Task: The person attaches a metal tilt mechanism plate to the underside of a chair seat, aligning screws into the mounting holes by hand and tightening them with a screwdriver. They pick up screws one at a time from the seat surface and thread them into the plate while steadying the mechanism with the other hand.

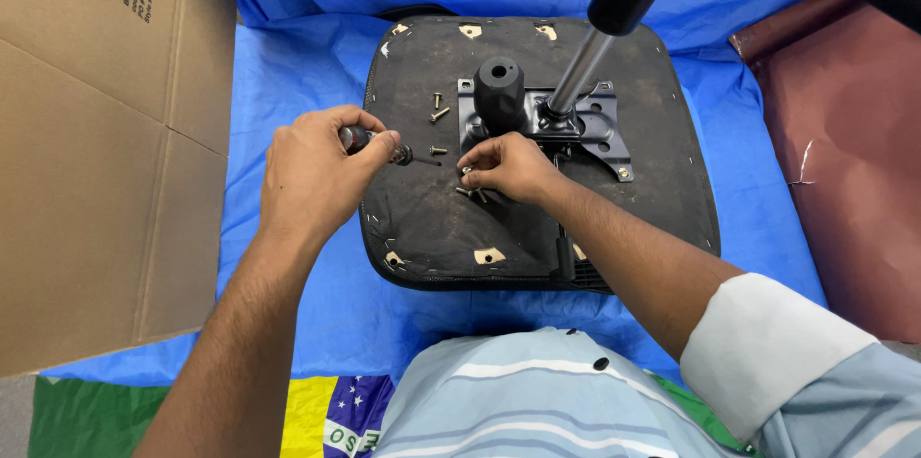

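An upturned black chair seat (441, 218) lies on a blue plastic sheet. A black metal mechanism plate (600, 127) with a knob-like socket (500, 92) and a chrome gas cylinder (585, 65) is mounted on it. My left hand (312, 175) grips a dark-handled screwdriver (384, 144), tip pointing right over the seat. My right hand (513, 165) pinches several small screws (470, 191) at the plate's near left corner. Loose screws (438, 113) lie on the seat left of the plate.
A large open cardboard box (106, 151) stands at the left. A maroon sheet (844, 151) covers the right side. The blue plastic sheet (288, 65) rises behind the seat. A green, yellow and blue flag cloth (317, 415) lies at the near edge.
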